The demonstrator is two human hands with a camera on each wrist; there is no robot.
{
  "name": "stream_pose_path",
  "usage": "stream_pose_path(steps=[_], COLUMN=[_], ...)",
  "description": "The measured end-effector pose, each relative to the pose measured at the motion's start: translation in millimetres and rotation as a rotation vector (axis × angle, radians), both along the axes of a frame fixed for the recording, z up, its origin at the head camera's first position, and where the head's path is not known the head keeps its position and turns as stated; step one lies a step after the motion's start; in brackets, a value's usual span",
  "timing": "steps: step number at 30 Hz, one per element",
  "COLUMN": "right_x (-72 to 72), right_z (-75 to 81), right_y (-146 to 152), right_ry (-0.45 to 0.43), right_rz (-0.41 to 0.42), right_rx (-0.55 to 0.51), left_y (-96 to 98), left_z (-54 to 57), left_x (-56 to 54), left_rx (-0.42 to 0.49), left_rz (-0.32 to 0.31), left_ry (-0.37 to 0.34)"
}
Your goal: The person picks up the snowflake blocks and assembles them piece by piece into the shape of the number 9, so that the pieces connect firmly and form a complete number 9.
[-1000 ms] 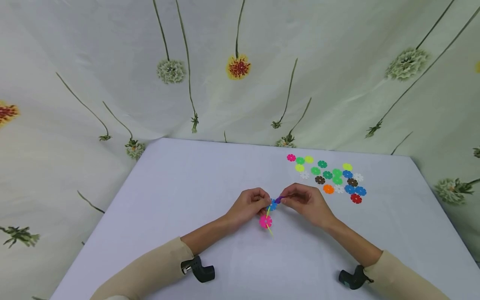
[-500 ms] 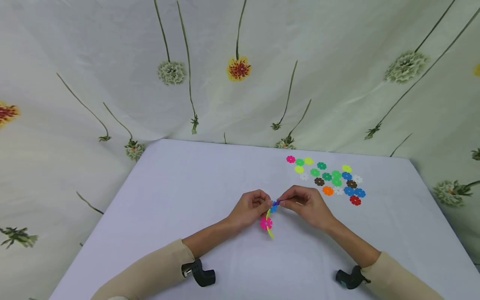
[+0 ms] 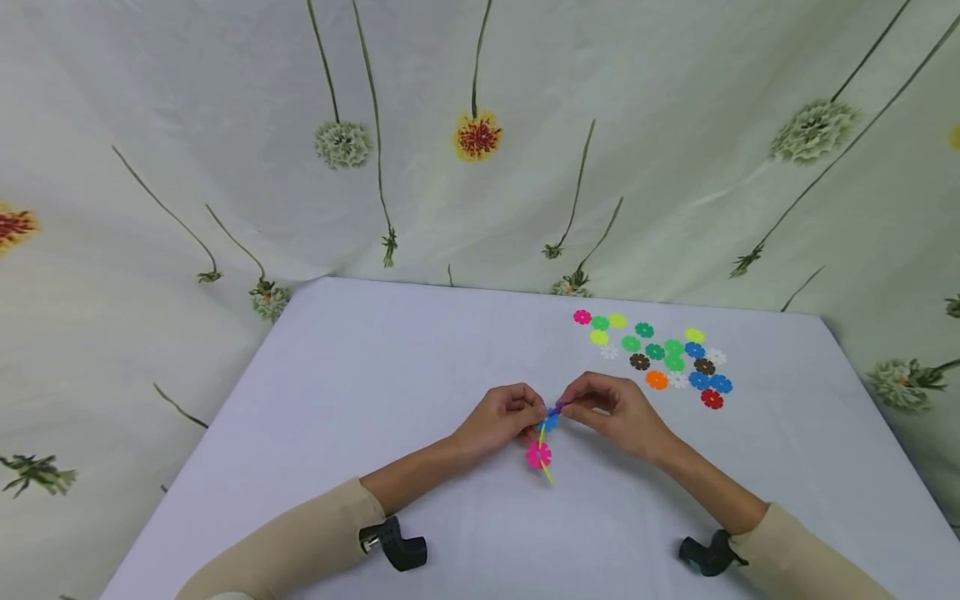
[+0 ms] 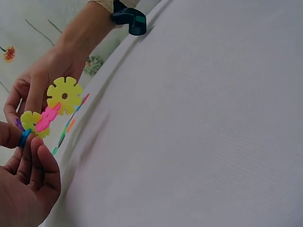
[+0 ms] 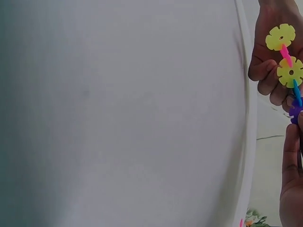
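Several notched plastic flower discs form a chain between my hands, its lower end hanging above the table. In the right wrist view it runs from an end yellow disc (image 5: 280,37) through a pink disc (image 3: 538,455) and a second yellow disc (image 5: 290,72) to a blue disc (image 4: 24,138) and a purple disc (image 5: 296,111). My left hand (image 3: 498,421) pinches the blue disc between thumb and fingers. With thumb and index finger, my right hand (image 3: 615,408) holds the purple disc against the blue one's edge. Fingertips partly hide both; how deep their slots mesh cannot be seen.
Loose flower discs in many colours lie flat at the back right of the white table (image 3: 375,350), including an orange disc (image 3: 657,380) and a red disc (image 3: 712,399). A cloth with printed flowers (image 3: 480,217) hangs behind. Black wrist cameras (image 3: 403,546) sit by both cuffs.
The purple disc has come in closer against the blue disc. Both hands have shifted slightly down, and the hanging end of the chain has swung a little down and right.
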State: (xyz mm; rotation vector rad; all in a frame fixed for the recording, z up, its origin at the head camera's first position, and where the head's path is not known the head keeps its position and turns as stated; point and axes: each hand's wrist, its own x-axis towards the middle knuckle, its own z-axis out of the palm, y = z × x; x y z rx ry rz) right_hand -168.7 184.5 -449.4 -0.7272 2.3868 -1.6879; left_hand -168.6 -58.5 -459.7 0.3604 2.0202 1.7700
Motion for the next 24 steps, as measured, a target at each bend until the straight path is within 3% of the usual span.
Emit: stream_pose_path(steps=[4,9,15,21,24], right_x=[-3.3,-16.1,-46.6,-78.0,-93.0], right_z=[-1.8,-0.6,-2.6,-0.1,0.2], right_y=[-1,1,8,16,15], right_ry=[0.007,0.003,0.034,0.143,0.148], right_rz=[-0.009,-0.063,-0.146,-0.269,-0.327], right_rx=[0.022,0.079,0.171,0.347,0.42], left_y=[-4.1,-7.9,-14.9,-20.8,-23.4], left_z=[-0.7,-0.4,0.7,-0.6,-1.4], left_x=[-1.3,-1.4,-2.0,-2.0,-1.6], left_rx=[-0.012,-0.013,0.003,0.018,0.015], left_rz=[-0.011,0.018,0.046,0.041,0.04], left_ry=[0.003,0.004,-0.048,-0.081,-0.082])
